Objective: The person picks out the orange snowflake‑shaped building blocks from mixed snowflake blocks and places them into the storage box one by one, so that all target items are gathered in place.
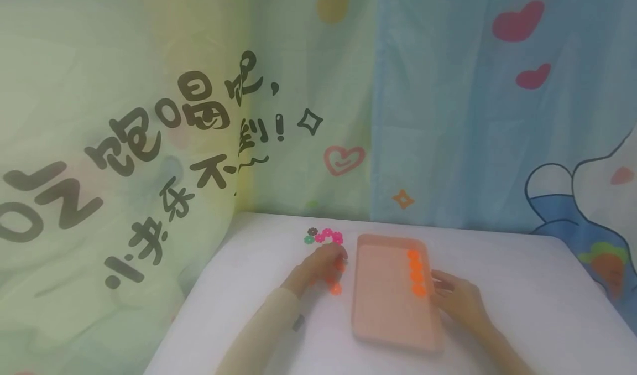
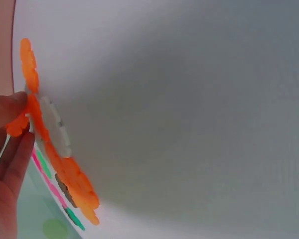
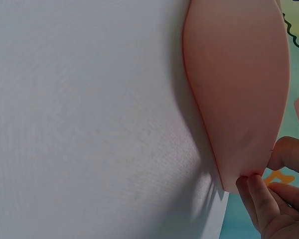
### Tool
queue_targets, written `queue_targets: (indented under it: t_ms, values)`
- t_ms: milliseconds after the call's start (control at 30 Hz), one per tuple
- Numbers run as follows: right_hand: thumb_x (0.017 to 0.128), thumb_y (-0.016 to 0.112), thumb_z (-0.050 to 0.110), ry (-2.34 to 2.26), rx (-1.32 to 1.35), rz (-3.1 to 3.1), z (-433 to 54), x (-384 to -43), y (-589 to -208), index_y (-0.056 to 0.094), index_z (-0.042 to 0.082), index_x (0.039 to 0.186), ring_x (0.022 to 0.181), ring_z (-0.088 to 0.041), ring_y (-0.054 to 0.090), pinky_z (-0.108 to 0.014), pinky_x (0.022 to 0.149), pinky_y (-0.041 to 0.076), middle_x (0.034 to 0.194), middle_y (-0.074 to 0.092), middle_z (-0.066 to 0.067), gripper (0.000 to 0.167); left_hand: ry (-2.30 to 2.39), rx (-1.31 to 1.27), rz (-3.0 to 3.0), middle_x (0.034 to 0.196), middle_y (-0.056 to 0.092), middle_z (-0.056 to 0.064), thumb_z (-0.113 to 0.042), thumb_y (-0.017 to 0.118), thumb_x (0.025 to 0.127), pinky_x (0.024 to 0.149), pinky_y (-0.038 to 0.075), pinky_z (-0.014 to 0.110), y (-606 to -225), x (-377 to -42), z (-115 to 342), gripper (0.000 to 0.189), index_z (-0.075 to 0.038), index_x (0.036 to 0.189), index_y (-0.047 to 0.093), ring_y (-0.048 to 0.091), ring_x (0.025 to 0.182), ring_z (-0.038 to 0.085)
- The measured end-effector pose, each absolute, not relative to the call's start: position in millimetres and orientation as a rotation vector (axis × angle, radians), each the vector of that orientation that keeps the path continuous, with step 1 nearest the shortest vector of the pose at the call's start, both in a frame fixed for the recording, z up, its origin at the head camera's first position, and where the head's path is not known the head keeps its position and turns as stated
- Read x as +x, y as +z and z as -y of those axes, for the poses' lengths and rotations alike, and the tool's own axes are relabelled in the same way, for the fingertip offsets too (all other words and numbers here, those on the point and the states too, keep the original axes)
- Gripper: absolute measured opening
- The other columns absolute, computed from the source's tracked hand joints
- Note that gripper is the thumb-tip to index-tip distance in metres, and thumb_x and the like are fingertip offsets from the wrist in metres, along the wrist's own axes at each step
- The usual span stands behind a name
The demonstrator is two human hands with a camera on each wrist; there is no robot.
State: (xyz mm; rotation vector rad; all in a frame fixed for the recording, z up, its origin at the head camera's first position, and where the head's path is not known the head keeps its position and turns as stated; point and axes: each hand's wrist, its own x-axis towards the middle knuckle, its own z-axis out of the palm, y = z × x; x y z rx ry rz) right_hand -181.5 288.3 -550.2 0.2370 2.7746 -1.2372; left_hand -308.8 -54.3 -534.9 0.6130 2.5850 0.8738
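Note:
My left hand (image 1: 325, 261) is over the loose flower-shaped pieces left of the tray. In the left wrist view its thumb and fingers pinch an orange flower-shaped piece (image 2: 16, 125). Other orange pieces (image 2: 79, 184) and a whitish piece (image 2: 56, 129) lie close to the fingertips. My right hand (image 1: 458, 297) holds the right side of a shallow pink tray (image 1: 383, 319). The right wrist view has its thumb at the rim and fingers (image 3: 259, 199) against the outer wall. Inside the tray, several orange flower-shaped pieces (image 1: 417, 272) form a column along the right wall.
Beyond my left hand lie pink (image 1: 338, 237), green (image 1: 309, 239) and dark brown (image 1: 312, 231) flower-shaped pieces. A small dark object (image 1: 298, 323) is beside the left sleeve. The white table (image 1: 517, 275) ends against printed curtains (image 1: 438, 142) at the back and left.

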Motion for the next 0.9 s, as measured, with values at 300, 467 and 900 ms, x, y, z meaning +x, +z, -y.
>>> queue_targets:
  t_ms: [300,467,900]
  values:
    - [0.089,0.068,0.037,-1.268,0.271,-2.73,-290,-183,-554,0.041,0.007,0.146,0.121,-0.04,0.054,-0.048,0.086,0.053,0.135,0.055,-0.021,0.071,0.793,0.797,-2.609,0.109,0.058,-0.009,-0.007,0.074,0.083,0.085,0.049,0.025,-528,-308,62,0.033,-0.02,0.112,0.065,0.055,0.1,0.008]
    - [0.09,0.067,0.038,-1.281,0.27,-2.712,-288,-181,-548,0.04,0.007,0.147,0.122,-0.041,0.052,-0.049,0.086,0.053,0.137,0.053,-0.022,0.07,0.704,0.852,-2.607,0.119,0.058,-0.009,-0.008,0.073,0.085,0.093,0.047,0.028,-524,-310,63,0.037,-0.02,0.119,0.065,0.053,0.111,0.011]
    - [0.09,0.067,0.039,-1.257,0.238,-2.742,-289,-181,-549,0.04,0.006,0.147,0.122,-0.041,0.052,-0.05,0.087,0.052,0.136,0.053,-0.022,0.071,0.695,0.855,-2.582,0.1,0.061,-0.011,-0.009,0.075,0.084,0.084,0.05,0.026,-523,-311,59,0.031,-0.021,0.111,0.068,0.055,0.094,0.007]
